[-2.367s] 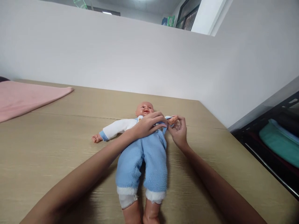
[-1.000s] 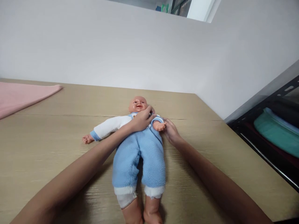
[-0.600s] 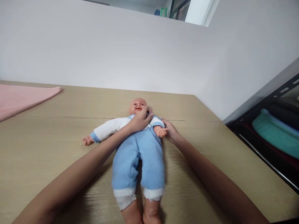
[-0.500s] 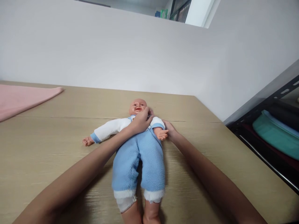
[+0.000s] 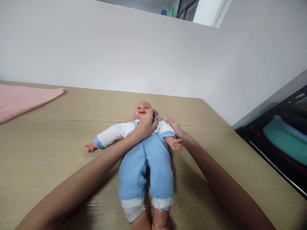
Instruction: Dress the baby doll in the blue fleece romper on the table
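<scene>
A baby doll (image 5: 146, 166) in a blue and white fleece outfit lies on its back on the table, head away from me. My left hand (image 5: 147, 124) reaches across its chest, fingers curled at the collar and shoulder beside the chin. What those fingertips pinch is partly hidden. Against the outer side of the doll's white sleeve (image 5: 166, 127) is my right hand (image 5: 176, 130), closed about the upper arm, its fingertips near the shoulder. The doll's other sleeve (image 5: 112, 133) stretches out to the left.
A pink cloth (image 5: 26, 99) lies at the table's left. The wooden table (image 5: 59, 172) meets a pale wall (image 5: 120, 54) at the back. On the right stands a dark metal rack (image 5: 287, 134) holding folded green fabric (image 5: 285, 137).
The doll's arm on the right has swung outward, and my right hand has shifted up along its sleeve toward the shoulder. My left hand stays at the collar. The view has shifted slightly.
</scene>
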Motion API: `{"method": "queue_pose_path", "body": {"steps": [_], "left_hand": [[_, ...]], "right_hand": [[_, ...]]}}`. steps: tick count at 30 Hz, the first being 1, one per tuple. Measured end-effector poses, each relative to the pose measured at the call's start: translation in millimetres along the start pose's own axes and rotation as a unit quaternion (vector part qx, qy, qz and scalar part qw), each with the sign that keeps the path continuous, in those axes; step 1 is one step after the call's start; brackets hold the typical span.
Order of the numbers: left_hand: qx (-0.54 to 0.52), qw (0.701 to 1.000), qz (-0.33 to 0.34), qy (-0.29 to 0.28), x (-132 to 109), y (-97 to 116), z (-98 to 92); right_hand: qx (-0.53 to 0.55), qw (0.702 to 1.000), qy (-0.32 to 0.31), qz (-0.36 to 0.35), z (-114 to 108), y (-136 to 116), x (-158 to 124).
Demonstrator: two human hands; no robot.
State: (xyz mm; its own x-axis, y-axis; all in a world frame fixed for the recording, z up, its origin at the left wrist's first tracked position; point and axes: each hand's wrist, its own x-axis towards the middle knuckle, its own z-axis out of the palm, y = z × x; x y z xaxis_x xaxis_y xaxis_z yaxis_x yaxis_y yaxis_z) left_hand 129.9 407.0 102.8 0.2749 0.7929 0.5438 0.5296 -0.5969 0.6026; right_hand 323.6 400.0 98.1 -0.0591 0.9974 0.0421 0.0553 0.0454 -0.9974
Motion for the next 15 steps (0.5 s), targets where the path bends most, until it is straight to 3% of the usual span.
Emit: {"method": "queue_pose_path", "body": {"steps": [3,5,9,12,15], "left_hand": [[0.01,1.0,0.012,-0.005,-1,-1,-0.3],[0.017,1.0,0.016,-0.009,-2,-1,-1.1],[0.025,0.999,0.019,-0.019,-3,0,-1.9],[0.027,0.999,0.026,-0.03,-3,1,-0.3],[0.027,0.998,0.031,-0.036,-3,2,1.2]], "right_hand": [[-0.072,0.996,-0.053,0.029,-16,-24,-19],[-0.16,0.981,-0.106,0.012,-32,-40,-32],[-0.334,0.912,-0.225,-0.079,-68,-59,-45],[-0.43,0.864,-0.233,-0.116,-85,-60,-47],[-0.44,0.862,-0.218,-0.124,-91,-54,-46]]}}
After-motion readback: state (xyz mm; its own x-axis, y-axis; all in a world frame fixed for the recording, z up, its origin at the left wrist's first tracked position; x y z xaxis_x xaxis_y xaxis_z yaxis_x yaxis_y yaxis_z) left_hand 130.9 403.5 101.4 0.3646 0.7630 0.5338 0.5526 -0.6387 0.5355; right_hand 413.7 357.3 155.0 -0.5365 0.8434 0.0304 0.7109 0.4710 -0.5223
